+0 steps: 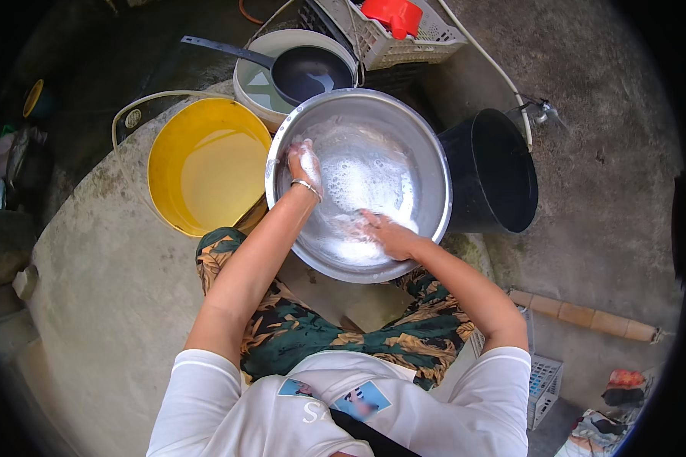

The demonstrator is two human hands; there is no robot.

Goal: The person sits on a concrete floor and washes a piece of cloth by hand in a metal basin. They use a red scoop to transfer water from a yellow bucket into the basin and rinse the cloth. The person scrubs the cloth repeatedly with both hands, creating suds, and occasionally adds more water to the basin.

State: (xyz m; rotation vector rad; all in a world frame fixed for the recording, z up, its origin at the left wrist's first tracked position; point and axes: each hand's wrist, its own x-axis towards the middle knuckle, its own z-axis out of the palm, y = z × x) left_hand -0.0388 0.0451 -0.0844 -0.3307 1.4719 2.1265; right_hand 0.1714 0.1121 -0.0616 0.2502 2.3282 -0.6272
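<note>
A large round metal basin (341,272) rests tilted between my knees, with white suds and bubbles spread over its inside. My left hand (305,165) is inside it by the left wall, coated in foam, with a bangle at the wrist. Its fingers look curled, but foam hides whatever they may hold. Lower on the right, my right hand (390,235) lies against the soapy inner surface. Its fingers reach out to the left, and their tips blur into the suds.
Left of the basin stands a yellow bucket (160,167) of liquid. Behind is a white bucket (245,72) of water with a dark frying pan (312,72) across it. A black bucket (495,171) stands right, near a tap (545,112). A crate (427,49) holds a red scoop (394,14).
</note>
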